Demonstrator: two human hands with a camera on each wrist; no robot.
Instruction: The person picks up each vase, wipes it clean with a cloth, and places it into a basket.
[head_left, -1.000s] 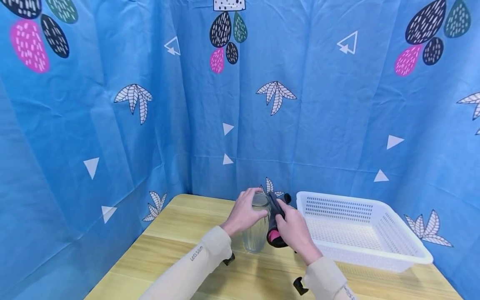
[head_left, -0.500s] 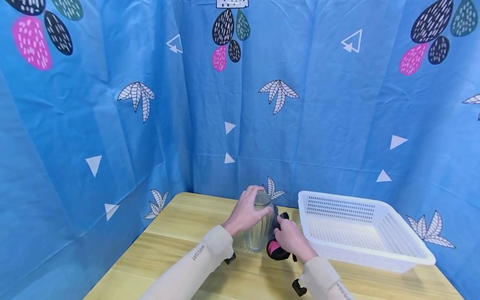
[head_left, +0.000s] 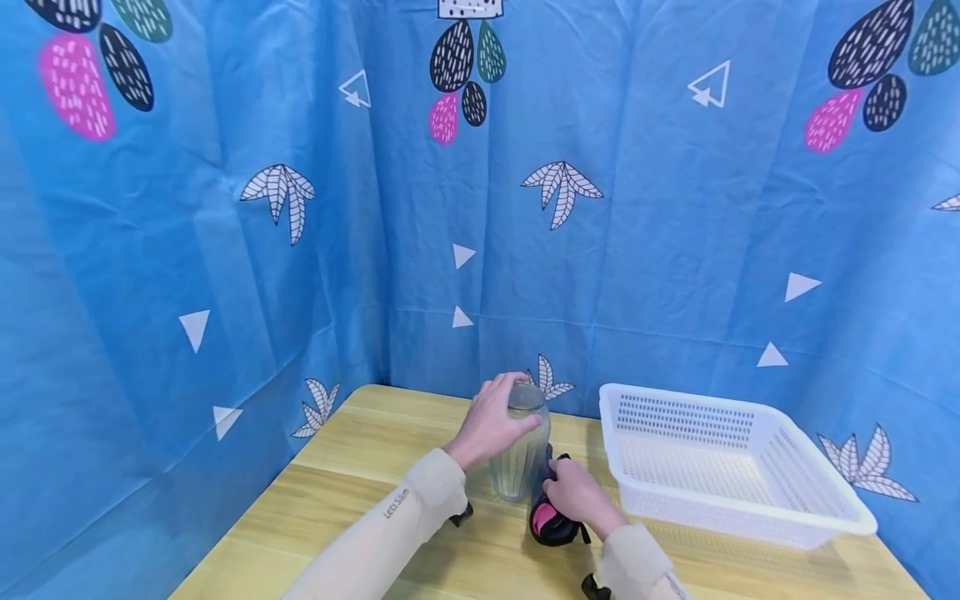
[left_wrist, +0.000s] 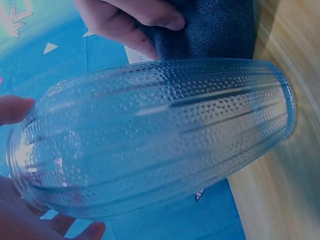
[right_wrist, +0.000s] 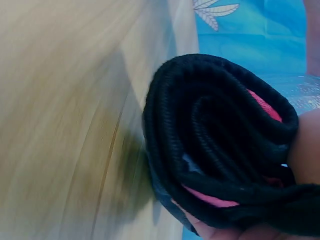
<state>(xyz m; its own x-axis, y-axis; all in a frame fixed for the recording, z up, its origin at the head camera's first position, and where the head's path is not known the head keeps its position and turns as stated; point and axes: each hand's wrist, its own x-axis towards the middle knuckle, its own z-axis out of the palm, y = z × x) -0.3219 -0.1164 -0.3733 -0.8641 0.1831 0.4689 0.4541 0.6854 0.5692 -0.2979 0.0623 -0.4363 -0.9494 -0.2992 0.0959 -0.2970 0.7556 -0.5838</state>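
In the head view my left hand (head_left: 491,421) holds a clear ribbed glass vase (head_left: 517,471) by its neck, fingers and thumb around the rim. The vase stands upright on the table, and its dimpled wall fills the left wrist view. My right hand (head_left: 581,493) grips a rolled dark cloth piece (right_wrist: 167,120) with black edging and pink inside. The roll is close against the vase's right side, its dark blue textured face visible beside the glass in the left wrist view. In the right wrist view the coiled end of the roll faces the camera.
A white perforated plastic basket (head_left: 727,510) stands at the right on the wooden table (head_left: 375,475). Behind and to the left hangs a blue patterned curtain (head_left: 645,275). A black wrist mount (head_left: 461,515) sits under the left cuff.
My right hand has lowered the rolled cloth along the vase, from near its rim to its lower side. My left hand keeps its hold on the vase's neck.
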